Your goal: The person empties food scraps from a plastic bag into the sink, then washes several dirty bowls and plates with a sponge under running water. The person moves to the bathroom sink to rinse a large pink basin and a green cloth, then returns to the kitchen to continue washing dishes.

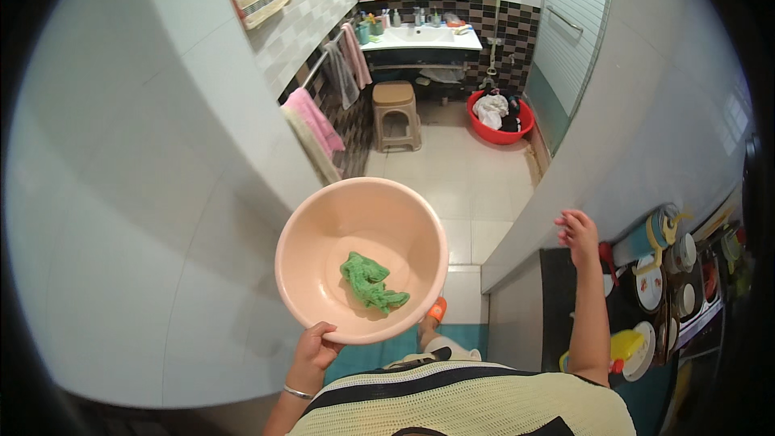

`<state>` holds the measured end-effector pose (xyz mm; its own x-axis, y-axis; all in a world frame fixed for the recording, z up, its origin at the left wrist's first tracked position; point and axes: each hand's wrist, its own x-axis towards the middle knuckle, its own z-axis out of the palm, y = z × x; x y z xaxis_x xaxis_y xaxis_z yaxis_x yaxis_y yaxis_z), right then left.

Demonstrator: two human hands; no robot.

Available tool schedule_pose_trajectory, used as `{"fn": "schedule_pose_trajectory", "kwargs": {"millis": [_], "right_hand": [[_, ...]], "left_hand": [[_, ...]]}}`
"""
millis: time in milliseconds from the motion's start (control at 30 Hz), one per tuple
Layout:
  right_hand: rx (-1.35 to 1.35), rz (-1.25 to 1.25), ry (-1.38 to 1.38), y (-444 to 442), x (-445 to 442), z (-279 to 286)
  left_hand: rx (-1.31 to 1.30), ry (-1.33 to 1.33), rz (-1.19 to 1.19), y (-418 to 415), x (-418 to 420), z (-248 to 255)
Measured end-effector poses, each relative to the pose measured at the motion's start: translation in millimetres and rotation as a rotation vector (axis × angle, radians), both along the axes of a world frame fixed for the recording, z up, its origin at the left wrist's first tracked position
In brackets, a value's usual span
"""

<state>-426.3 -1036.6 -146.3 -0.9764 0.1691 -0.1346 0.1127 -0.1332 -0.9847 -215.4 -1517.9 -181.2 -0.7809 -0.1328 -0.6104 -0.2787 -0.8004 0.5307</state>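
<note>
A pale peach plastic basin (387, 206) is held out before me at a tilt, its inside facing up. My left hand (316, 348) grips its near-left rim, the thumb over the edge and the fingers hidden beneath. A crumpled wet-looking green cloth (368, 284) lies on the basin's floor. Off to the right, my right hand (579, 236) is raised with nothing in it, fingers slightly curled and apart. It is close to the white wall edge of the doorway and touches neither the basin nor the counter.
Through the doorway stand a tan plastic stool (395, 95), a washbasin counter (469, 41) and a red tub (505, 137) of laundry. Towels such as a pink one (315, 120) hang along the left wall. At right, a dark counter (554, 303) carries jars, dishes and a yellow bottle (628, 345).
</note>
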Motion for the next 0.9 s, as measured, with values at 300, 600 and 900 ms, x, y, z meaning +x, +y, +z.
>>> {"fn": "schedule_pose_trajectory", "kwargs": {"millis": [300,600,900], "right_hand": [[0.756,0.637,-0.078,-42,-74,-16],[0.85,0.646,0.132,-141,-345,51],[1.354,0.452,-0.007,-97,-587,6]], "left_hand": [[0.085,-0.026,-0.004,8,-224,-14],[0.111,0.036,-0.037,-17,-477,-23],[0.067,0.094,-0.147,-35,-785,-12]]}}
